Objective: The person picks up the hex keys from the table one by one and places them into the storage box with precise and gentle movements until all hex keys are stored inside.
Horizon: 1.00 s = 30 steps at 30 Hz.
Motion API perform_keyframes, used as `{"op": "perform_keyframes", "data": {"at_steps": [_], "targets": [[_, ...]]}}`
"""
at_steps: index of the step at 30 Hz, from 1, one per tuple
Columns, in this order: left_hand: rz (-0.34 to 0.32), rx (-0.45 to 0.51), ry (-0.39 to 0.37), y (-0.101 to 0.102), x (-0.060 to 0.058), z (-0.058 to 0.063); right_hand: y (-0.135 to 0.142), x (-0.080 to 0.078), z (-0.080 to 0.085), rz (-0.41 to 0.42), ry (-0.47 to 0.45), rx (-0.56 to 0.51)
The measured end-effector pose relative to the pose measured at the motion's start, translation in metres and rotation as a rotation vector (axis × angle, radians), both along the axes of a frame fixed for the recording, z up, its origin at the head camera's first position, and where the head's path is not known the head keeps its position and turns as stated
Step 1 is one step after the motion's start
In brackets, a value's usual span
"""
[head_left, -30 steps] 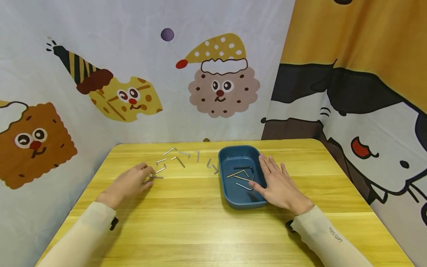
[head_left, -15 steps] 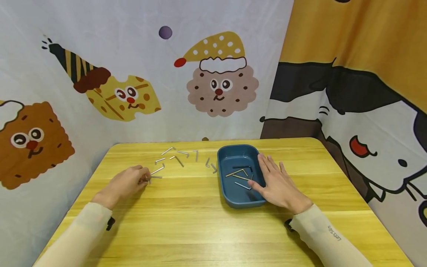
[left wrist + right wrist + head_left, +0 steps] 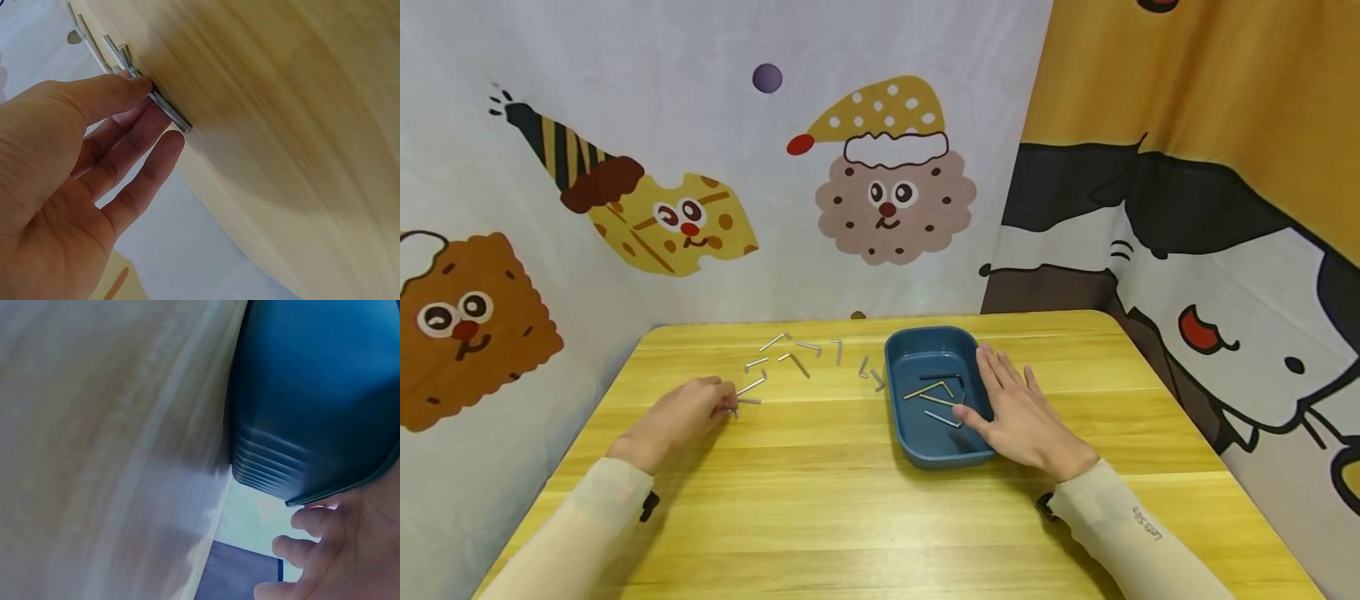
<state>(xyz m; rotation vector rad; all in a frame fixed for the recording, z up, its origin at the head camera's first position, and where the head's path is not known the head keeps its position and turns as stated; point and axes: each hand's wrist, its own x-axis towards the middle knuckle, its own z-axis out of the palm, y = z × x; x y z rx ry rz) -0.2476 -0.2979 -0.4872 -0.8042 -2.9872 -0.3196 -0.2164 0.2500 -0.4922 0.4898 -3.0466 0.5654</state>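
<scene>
My left hand [image 3: 673,417] is low over the table's left side, its thumb and fingertips pinching a small silver L-shaped hex key [image 3: 170,112]. Part of that key is hidden behind the thumb. Close beside the fingertips lies another silver hex key [image 3: 751,384]. My right hand [image 3: 1026,417] rests against the right rim of a blue tray [image 3: 925,454], fingers straight and the thumb over the inside. In the tray are a black hex key [image 3: 942,377], brassy ones and a silver hex key [image 3: 942,418]. The right wrist view shows the tray's outer wall [image 3: 312,406] beside the fingers.
Several more hex keys lie scattered at the table's back left, among them a longer grey hex key [image 3: 800,366] and a short hex key [image 3: 877,381] near the tray. A cartoon-printed curtain [image 3: 715,100] hangs right behind the wooden table [image 3: 820,517].
My left hand has drawn back slightly to the left and its fingertips have closed on a hex key. The right hand stays at the tray; the head view has shifted a little.
</scene>
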Motion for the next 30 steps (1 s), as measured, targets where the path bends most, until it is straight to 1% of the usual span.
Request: {"op": "perform_keyframes", "data": {"at_steps": [7,14,22,30], "targets": [[0.007,-0.013,-0.018,0.003,0.001,0.001,0.002,-0.001,-0.001,0.007,-0.019,-0.014],[-0.017,0.021,0.008,0.006,0.001,0.002,0.003,-0.001,0.000,0.014,-0.034,-0.024],[-0.023,0.013,0.016,0.010,0.002,0.005,0.006,-0.003,0.004,0.042,-0.035,-0.004],[-0.055,0.009,0.078,0.017,0.003,0.007,0.010,-0.004,0.003,0.057,-0.005,0.052]]}}
